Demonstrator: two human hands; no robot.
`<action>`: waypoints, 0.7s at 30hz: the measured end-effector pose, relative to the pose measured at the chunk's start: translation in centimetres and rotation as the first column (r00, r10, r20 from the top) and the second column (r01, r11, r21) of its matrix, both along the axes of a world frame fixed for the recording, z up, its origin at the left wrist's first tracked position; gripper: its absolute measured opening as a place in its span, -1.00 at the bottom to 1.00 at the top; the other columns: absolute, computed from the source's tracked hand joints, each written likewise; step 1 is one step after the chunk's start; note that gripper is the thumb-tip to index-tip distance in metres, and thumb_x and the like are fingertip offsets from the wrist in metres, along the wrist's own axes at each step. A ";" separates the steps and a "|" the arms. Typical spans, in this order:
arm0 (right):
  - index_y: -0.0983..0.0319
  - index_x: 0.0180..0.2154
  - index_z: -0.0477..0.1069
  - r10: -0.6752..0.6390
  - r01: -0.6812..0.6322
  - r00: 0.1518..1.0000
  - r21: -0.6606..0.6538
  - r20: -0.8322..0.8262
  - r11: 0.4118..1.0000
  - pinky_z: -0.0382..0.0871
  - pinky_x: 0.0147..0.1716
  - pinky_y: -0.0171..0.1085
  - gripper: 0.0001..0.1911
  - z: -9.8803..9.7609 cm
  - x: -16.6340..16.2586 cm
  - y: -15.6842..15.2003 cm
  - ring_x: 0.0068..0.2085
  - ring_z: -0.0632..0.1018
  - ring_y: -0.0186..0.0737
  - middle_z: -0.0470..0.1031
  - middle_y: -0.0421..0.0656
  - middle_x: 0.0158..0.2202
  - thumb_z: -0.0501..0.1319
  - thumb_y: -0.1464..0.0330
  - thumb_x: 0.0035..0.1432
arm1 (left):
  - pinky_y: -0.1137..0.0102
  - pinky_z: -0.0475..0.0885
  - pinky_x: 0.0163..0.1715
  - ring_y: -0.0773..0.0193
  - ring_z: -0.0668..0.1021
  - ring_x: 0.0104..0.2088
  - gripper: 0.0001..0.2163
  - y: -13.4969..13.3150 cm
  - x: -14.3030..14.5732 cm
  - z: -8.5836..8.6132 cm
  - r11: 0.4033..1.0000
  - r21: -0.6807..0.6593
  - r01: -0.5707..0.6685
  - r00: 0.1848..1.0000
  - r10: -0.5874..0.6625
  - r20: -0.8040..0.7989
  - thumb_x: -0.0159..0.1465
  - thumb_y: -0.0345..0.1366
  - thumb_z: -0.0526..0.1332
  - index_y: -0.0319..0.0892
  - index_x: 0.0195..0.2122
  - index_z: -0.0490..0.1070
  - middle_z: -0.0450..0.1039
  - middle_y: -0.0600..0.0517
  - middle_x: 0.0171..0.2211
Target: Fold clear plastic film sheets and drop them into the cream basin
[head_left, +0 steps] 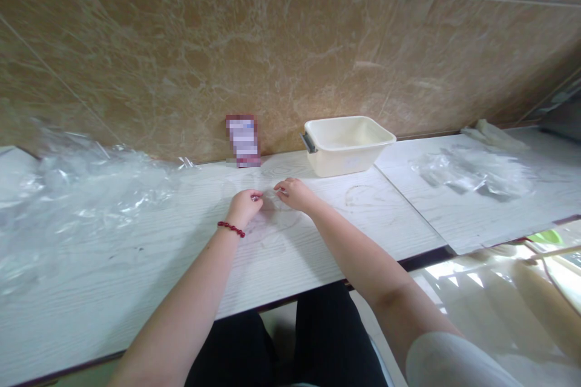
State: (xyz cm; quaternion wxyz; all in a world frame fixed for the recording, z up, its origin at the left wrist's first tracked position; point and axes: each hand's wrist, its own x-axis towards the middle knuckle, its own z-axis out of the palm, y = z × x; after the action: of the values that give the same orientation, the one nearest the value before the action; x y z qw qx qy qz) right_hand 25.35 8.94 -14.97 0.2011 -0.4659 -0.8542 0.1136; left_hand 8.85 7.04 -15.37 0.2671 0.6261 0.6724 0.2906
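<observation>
My left hand, with a red bead bracelet at the wrist, and my right hand rest close together on the white wood-grain table. Both hands have their fingers curled into a pinch, facing each other. Between them lies a thin clear plastic bag, hard to see against the tabletop, and the fingertips of both hands seem to grip its top edge.
A cream plastic tub stands at the back against the brown marble wall, with a small pixelated card left of it. A pile of clear plastic bags covers the table's left side. More clear bags lie on the right.
</observation>
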 end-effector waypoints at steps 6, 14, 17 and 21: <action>0.22 -0.19 0.38 0.045 -0.043 0.997 -0.033 0.055 0.999 0.12 -0.18 -0.33 -0.75 0.4 -0.2 -0.4 -0.20 0.38 -0.30 0.42 -0.11 -0.35 0.07 0.37 0.06 | 0.39 0.32 -0.29 0.17 0.47 -0.37 -0.82 -0.1 -0.1 0.2 0.999 0.044 0.021 0.993 -0.016 -0.114 -0.09 -0.42 0.13 -0.17 -0.45 0.46 0.47 -0.03 -0.45; 0.23 -0.17 0.39 0.070 -0.065 0.993 -0.055 0.094 0.996 0.12 -0.18 -0.33 -0.72 0.0 -0.4 -0.4 -0.18 0.36 -0.26 0.42 -0.07 -0.30 0.11 0.33 0.03 | 0.36 0.30 -0.21 0.13 0.47 -0.28 -0.74 -0.3 -0.2 0.1 0.994 0.051 0.099 0.959 -0.082 -0.273 -0.04 -0.41 0.08 -0.26 -0.33 0.46 0.46 -0.13 -0.32; 0.23 -0.16 0.38 0.078 -0.073 0.991 -0.057 0.107 0.996 0.12 -0.17 -0.33 -0.70 -0.2 -0.5 -0.3 -0.16 0.36 -0.25 0.42 -0.06 -0.29 0.12 0.32 0.02 | 0.36 0.30 -0.20 0.14 0.47 -0.29 -0.73 -0.3 -0.4 0.1 0.993 0.051 0.109 0.956 -0.090 -0.279 -0.04 -0.42 0.07 -0.27 -0.31 0.45 0.46 -0.13 -0.33; 0.22 -0.13 0.36 0.090 -0.083 0.989 -0.065 0.116 0.994 0.11 -0.16 -0.32 -0.67 -0.2 -0.5 -0.2 -0.15 0.34 -0.25 0.41 -0.06 -0.28 0.13 0.31 0.01 | 0.35 0.29 -0.19 0.13 0.47 -0.29 -0.77 -0.2 -0.6 0.0 0.993 0.079 0.092 0.974 -0.073 -0.215 -0.06 -0.43 0.10 -0.22 -0.37 0.46 0.46 -0.09 -0.36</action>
State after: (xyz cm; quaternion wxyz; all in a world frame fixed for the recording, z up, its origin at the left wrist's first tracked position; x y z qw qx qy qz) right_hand 24.87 8.70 -15.19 0.1306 -0.4403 -0.8801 0.1200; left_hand 8.21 6.79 -15.40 0.1778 0.6921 0.6570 0.2404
